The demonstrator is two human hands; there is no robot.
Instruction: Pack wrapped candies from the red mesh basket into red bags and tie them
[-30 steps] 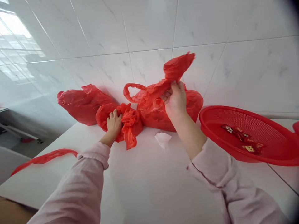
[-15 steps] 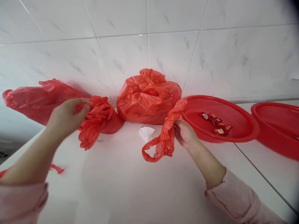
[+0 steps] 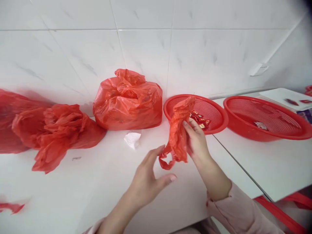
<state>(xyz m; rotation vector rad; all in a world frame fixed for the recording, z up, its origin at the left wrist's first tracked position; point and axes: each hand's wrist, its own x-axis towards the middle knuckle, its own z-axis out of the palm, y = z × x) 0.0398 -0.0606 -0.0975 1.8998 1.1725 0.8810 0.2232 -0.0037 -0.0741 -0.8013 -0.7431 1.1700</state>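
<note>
Right hand [image 3: 197, 141]: grip pinching a crumpled red bag [image 3: 179, 133] above the desk [image 3: 60, 195], before a red basket [image 3: 215, 109]. Left hand [image 3: 145, 180]: grip spread wide beside the bag's loop [image 3: 167, 167], contact unclear.

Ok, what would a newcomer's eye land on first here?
Probably the crumpled red bag right of centre, held in the right hand, with the open left hand close beside it. Then the bulky red bag by the tiled wall, and, farther right, two red baskets.
</note>
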